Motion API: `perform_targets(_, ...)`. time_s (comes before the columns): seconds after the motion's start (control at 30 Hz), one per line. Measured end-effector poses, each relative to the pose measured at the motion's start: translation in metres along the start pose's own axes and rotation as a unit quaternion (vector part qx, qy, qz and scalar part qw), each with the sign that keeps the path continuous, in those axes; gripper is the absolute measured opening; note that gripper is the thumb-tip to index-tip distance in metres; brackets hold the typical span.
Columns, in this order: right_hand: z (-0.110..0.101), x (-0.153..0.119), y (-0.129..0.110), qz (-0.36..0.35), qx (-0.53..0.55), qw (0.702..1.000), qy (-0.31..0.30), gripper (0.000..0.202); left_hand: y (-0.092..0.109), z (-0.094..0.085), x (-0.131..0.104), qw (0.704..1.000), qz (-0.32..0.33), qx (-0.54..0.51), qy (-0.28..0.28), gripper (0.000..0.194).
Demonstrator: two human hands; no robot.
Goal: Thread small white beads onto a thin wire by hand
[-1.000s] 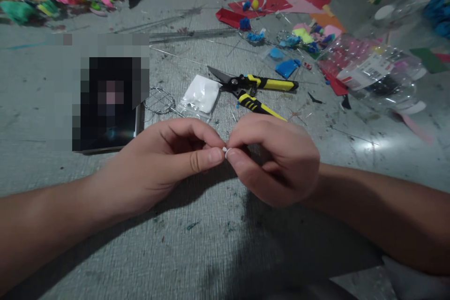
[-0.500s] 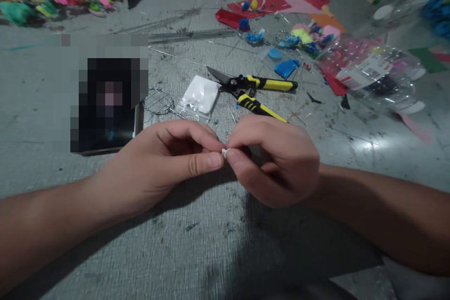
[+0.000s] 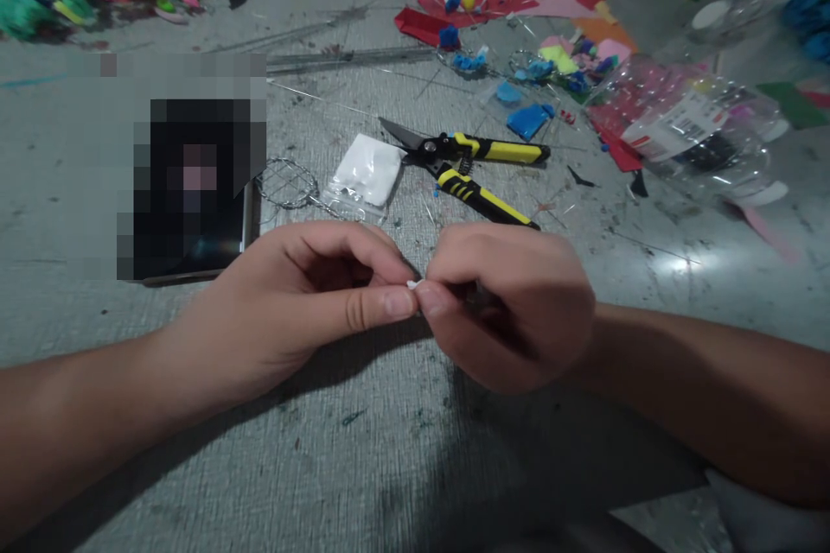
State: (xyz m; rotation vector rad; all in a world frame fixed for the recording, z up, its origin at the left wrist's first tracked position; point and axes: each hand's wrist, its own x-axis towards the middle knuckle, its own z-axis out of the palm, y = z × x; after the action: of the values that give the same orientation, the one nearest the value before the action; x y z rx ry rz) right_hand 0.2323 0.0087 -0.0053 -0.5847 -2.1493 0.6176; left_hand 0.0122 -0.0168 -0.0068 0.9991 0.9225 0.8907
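A tiny bit of white clay (image 3: pixel 415 283) is pinched where my two hands meet, low in the middle of the view. My left hand (image 3: pixel 317 294) grips it between thumb and forefinger from the left. From the right, my right hand (image 3: pixel 512 302) pinches the same bit, its other fingers curled in. The fingertips cover most of the clay. Just beyond them lies a clear zip bag (image 3: pixel 367 177) with a flat white block in it. Pruning shears (image 3: pixel 454 160) with yellow and black handles lie beside the bag, blades apart.
A phone (image 3: pixel 194 225), partly blurred out, lies left, next to a twisted wire loop (image 3: pixel 289 183). A clear plastic bottle (image 3: pixel 704 134) is at the right. Red paper (image 3: pixel 483 4), coloured clay bits (image 3: pixel 528 119) and thin wires are scattered across the back of the grey table.
My right hand has rolled slightly, its knuckles turning and its thumb dropping a little. The white bit is still pinched between both hands. My left hand has barely moved.
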Motion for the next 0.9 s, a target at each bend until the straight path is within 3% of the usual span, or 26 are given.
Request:
perform_targets(0.7, 0.0000, -0.0010, 0.0018, -0.006, 0.034, 0.999, -0.020, 0.030, 0.0056, -0.0012, -0.0009, 0.999, -0.013, 0.032, -0.036, 0.007)
perform_targets(0.9, -0.0006, -0.0001, 0.0020, -0.013, 0.038, 0.999, -0.011, 0.027, 0.0078, 0.0016, -0.0007, 0.999, 0.009, 0.047, -0.008, 0.010)
